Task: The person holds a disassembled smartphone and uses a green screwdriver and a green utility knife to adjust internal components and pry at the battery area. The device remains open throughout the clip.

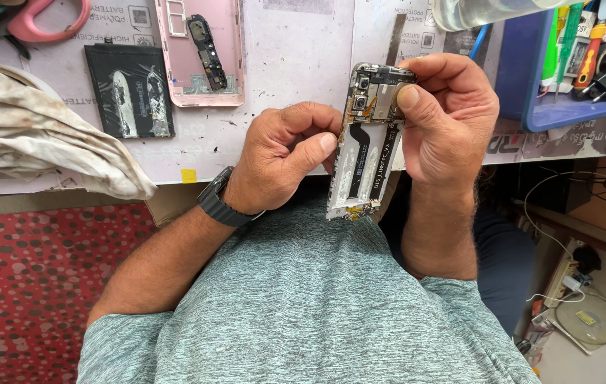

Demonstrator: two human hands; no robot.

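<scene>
An opened phone body (364,142), back cover off, shows its circuit board, camera modules and a black flex cable. My right hand (447,121) grips it at the top and right side, thumb on the board near the cameras. My left hand (285,153), with a dark watch on the wrist, pinches the phone's left edge between thumb and curled fingers. The phone hangs upright over the desk's front edge, above my grey shirt.
On the desk lie a pink phone back cover (199,53) with a black part inside, a black battery (130,90), pink-handled scissors (29,21) and a dirty white cloth (32,131). A blue tray (566,71) of tools stands at the right. Cables and a disc lie on the floor.
</scene>
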